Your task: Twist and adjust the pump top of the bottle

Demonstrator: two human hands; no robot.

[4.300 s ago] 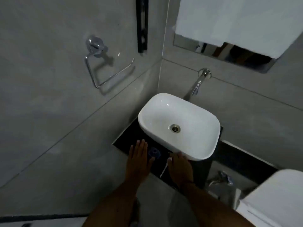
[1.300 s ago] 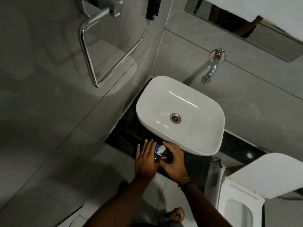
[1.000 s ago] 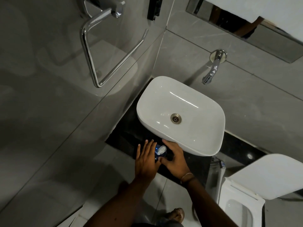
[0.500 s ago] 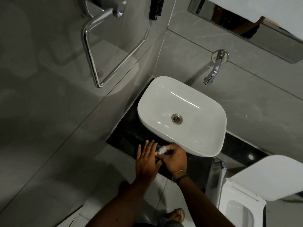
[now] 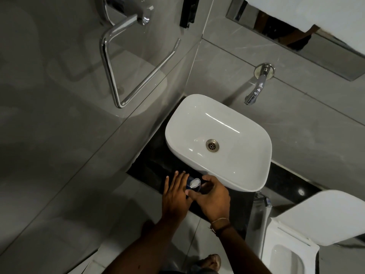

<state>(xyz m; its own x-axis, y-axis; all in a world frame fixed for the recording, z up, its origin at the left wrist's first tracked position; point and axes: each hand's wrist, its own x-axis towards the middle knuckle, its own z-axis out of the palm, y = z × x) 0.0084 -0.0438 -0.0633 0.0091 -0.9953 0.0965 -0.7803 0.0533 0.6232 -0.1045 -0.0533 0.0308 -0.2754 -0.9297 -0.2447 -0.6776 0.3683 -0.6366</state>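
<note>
A small blue container with a white top [image 5: 194, 183] stands on the black counter [image 5: 150, 167] just in front of the white basin [image 5: 217, 143]. My left hand [image 5: 175, 196] lies beside it with straight fingers, touching its left side. My right hand [image 5: 212, 197] curls round the container from the right, thumb across its front. A band sits on my right wrist.
A chrome tap [image 5: 256, 88] juts from the grey tiled wall above the basin. A chrome towel ring [image 5: 126, 62] hangs on the left wall. A toilet with raised lid [image 5: 316, 220] stands at lower right. A mirror [image 5: 296, 30] hangs above.
My right hand has closed further round the blue container and shifted a little. My left hand has stayed beside it. The view has barely moved.
</note>
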